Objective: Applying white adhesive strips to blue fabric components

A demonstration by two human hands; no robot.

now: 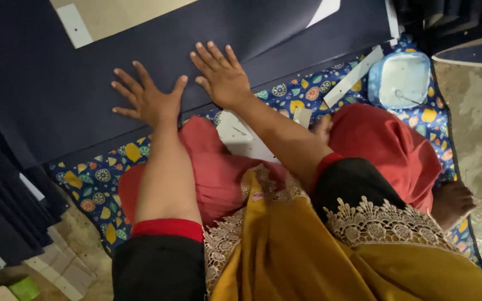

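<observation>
Navy sheet (157,50): big dark blue flat sheet, looks like stiff paper or thin board, matte, no print on it. It covers most of the upper left of the view, lying flat on the floor right in front of the person's knees, its near edge running diagonally over the patterned mat.
Fold line: there's 1 long straight crease or overlap edge running diagonally past the right hand, so it may be 2 layers, can't really tell.
Left hand (147,100): palm down flat on the sheet near its front edge, fingers spread wide, thumb out to the side.
Right hand (222,75): also palm down on the sheet, just beside the left one, fingers splayed but a bit closer together. Neither hand is pinching or gripping anything, just pressing.
Patterned mat (308,92): blue fabric with yellow and orange leaf and circle shapes, under the person and partly under the sheet.
White paper pieces (241,136): a cut white shape sits by the red-trousered knees, and a long white strip (354,75) lies further right.
Tub (400,79): light blue container holding something white, on the mat, well apart from the hands.
</observation>
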